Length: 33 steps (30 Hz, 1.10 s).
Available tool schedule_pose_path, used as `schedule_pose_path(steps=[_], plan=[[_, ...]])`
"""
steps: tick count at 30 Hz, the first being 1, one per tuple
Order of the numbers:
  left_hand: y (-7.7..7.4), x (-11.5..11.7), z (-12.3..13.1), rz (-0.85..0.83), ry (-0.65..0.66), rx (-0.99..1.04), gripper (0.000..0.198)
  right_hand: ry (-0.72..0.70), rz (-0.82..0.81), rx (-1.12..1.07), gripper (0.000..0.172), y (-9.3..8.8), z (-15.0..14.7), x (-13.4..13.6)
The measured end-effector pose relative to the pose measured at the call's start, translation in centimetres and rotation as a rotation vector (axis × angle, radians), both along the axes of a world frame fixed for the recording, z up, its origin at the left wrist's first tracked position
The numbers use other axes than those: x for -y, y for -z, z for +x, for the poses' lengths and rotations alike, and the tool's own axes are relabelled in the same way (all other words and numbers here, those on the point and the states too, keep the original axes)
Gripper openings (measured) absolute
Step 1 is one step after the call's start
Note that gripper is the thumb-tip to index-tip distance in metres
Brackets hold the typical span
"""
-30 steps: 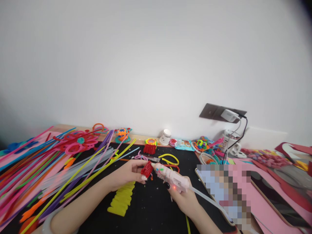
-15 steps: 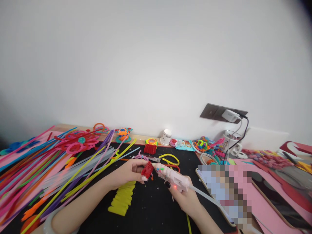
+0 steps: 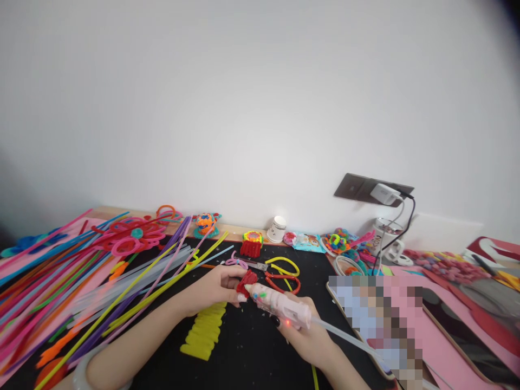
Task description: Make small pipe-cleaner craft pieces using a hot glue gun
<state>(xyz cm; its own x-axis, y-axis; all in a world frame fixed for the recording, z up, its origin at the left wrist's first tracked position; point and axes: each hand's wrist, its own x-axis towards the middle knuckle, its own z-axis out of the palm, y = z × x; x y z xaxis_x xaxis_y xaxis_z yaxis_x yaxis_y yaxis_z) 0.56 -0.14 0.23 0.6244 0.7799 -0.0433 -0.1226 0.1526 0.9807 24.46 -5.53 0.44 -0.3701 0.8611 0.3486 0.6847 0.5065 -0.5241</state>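
Note:
Over the black mat, my left hand [image 3: 213, 288] pinches a small piece of folded red pipe cleaner [image 3: 246, 281] between thumb and fingers. My right hand [image 3: 303, 336] is wrapped round a pale pink glue gun [image 3: 282, 304] with a red light glowing on its side. A clear glue stick [image 3: 345, 335] sticks out of the gun's back end. The nozzle points left and meets the red piece; whether it touches, I cannot tell exactly. Below my left hand a zigzag yellow pipe cleaner strip [image 3: 203, 331] lies flat on the mat.
Many loose pipe cleaners [image 3: 52, 292] spread over the left side. Scissors [image 3: 280, 269] lie beyond my hands, near a red and yellow piece [image 3: 251, 244]. A paper cup [image 3: 277, 229] stands by the wall. A phone [image 3: 365, 325] lies at right, and a mug [image 3: 385, 238] stands behind.
The glue gun and my right hand have shifted left and slightly down, bringing the nozzle over the red piece. The red piece has turned a little in my left hand.

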Motion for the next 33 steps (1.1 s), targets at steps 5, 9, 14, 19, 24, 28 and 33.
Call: schedule_pose_path(steps=[5, 9, 14, 19, 24, 28, 33], plan=[[0.0, 0.1, 0.0, 0.003, -0.007, -0.004, 0.03, 0.063, 0.079, -0.133, 0.014, 1.7, 0.5, -0.2], [0.0, -0.1, 0.0, 0.011, -0.011, -0.033, 0.032, 0.089, 0.051, -0.197, 0.018, 1.2, 0.3, -0.5], [0.1, -0.1, 0.0, 0.052, -0.008, -0.06, 0.028, 0.065, 0.017, -0.161, 0.017, -0.4, -0.4, -0.5], [0.7, -0.2, -0.1, 0.103, -0.033, -0.091, 0.028, 0.04, -0.022, -0.118, 0.015, -0.3, -0.3, -0.4], [0.9, -0.4, -0.2, 0.123, -0.034, -0.108, 0.027, 0.04, -0.08, -0.161, 0.013, 0.5, 0.2, -0.3], [0.3, -0.2, -0.2, 0.091, -0.03, -0.1, 0.03, 0.163, -0.169, -0.334, 0.026, 1.6, 0.6, -0.3], [0.1, 0.1, -0.1, 0.054, -0.066, -0.041, 0.036, 0.179, -0.199, -0.352, 0.032, 2.1, 0.9, -0.5]])
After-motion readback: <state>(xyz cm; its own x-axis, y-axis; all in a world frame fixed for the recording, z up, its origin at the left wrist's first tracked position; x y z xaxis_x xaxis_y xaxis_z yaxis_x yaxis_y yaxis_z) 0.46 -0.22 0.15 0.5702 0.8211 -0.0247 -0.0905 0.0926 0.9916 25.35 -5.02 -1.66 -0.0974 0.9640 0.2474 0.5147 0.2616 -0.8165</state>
